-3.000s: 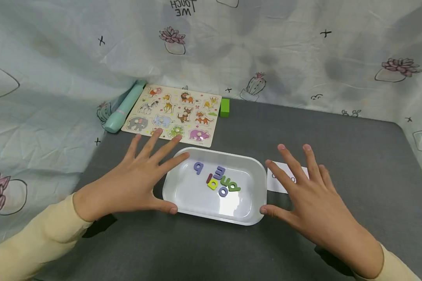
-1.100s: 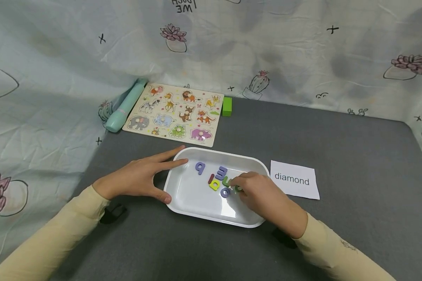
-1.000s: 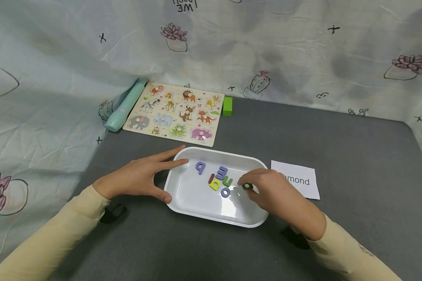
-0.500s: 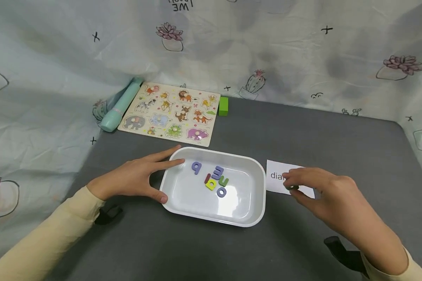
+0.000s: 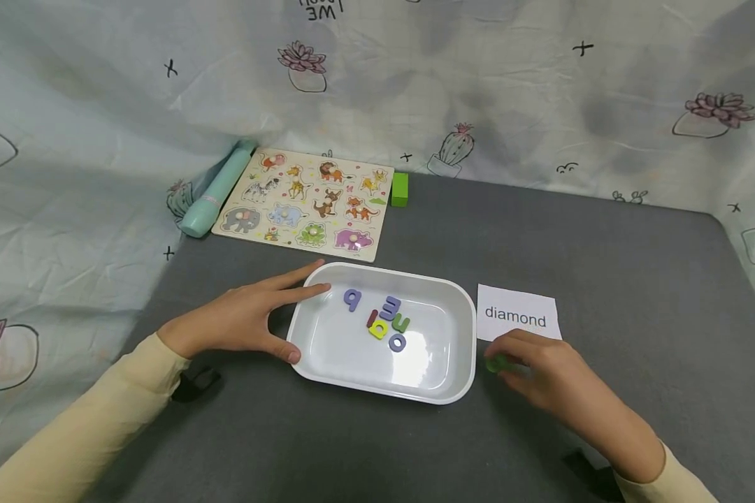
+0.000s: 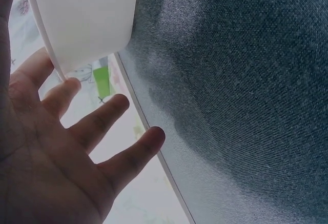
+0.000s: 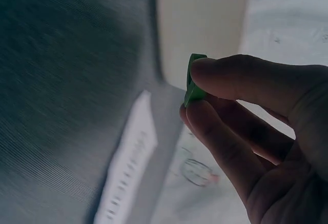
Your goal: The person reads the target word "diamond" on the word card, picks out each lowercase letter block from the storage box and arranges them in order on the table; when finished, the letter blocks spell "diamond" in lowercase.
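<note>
My right hand (image 5: 556,374) pinches a small green letter (image 7: 196,95) between thumb and fingertips, low over the table just below the word card (image 5: 509,332). The card reads "diamond". My left hand (image 5: 235,318) lies with spread fingers at the left end of the white tray (image 5: 377,390), thumb and fingertips touching its rim. Inside the tray are a purple q-shaped letter (image 5: 349,295), a purple m (image 5: 390,308), a green u- or n-shaped letter (image 5: 405,325), a yellow letter (image 5: 372,328), a purple-blue o (image 5: 391,341) and a dark red bar-shaped piece (image 5: 372,318).
Behind the tray lies a wooden animal peg puzzle (image 5: 302,241). A teal cylindrical object (image 5: 217,192) is along its left edge, a green block (image 5: 400,190) at its right corner. Patterned cloth (image 5: 516,84) hangs behind the grey table (image 5: 635,279).
My right hand has picked the green letter out of the tray, carried it right over the card, then brought it toward me and left. My left hand has settled at the tray's rim.
</note>
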Demonstrator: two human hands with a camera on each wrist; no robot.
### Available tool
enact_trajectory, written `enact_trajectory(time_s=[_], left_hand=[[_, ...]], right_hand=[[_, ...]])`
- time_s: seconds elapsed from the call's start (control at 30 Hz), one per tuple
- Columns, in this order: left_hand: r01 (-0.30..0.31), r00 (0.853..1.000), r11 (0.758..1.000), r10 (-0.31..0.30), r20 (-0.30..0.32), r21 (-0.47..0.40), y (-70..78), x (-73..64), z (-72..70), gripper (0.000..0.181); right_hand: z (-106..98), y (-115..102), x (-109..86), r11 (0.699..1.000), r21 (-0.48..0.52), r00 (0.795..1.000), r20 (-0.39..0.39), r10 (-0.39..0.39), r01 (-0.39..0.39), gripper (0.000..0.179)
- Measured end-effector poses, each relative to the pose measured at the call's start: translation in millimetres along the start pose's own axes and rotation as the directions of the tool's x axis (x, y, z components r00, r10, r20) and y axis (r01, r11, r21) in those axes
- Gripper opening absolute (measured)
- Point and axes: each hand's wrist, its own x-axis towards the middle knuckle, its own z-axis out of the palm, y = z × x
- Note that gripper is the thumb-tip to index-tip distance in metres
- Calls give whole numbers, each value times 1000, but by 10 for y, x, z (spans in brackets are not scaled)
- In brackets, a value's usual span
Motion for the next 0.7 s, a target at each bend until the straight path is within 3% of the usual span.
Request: enact_trajectory(time_s=[0.3, 0.7], left_hand=[[-9, 1000, 1000, 9, 7, -25, -15, -2, 1, 106], [-4, 1000, 998, 6, 18, -55, -20, 8, -12, 106]], right_hand=[[254, 99, -48, 1000, -25, 999, 43, -7, 8, 53], [305, 81, -34, 994, -110, 997, 67, 29, -21, 57]])
